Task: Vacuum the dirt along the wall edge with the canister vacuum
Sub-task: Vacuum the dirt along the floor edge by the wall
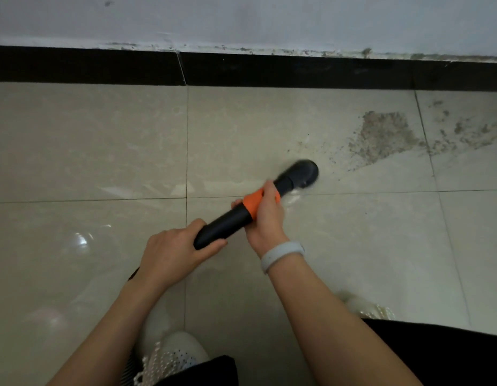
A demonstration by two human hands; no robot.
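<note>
Both hands' fingers wrap closed around the vacuum wand [236,215], left hand [172,254] behind right hand [266,215].

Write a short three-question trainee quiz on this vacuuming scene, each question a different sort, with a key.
1. True or false: the vacuum nozzle sits right on top of the big dirt patch.
2. Multiple choice: the right hand grips the vacuum wand at: A) the orange collar; B) the nozzle's tip; C) nowhere.
3. Fill in: the left hand holds the wand's ____ end, nearest the person.

Key
1. False: the nozzle rests on bare tile, left of and nearer the person than the dirt.
2. A.
3. Rear (the black end).
</note>
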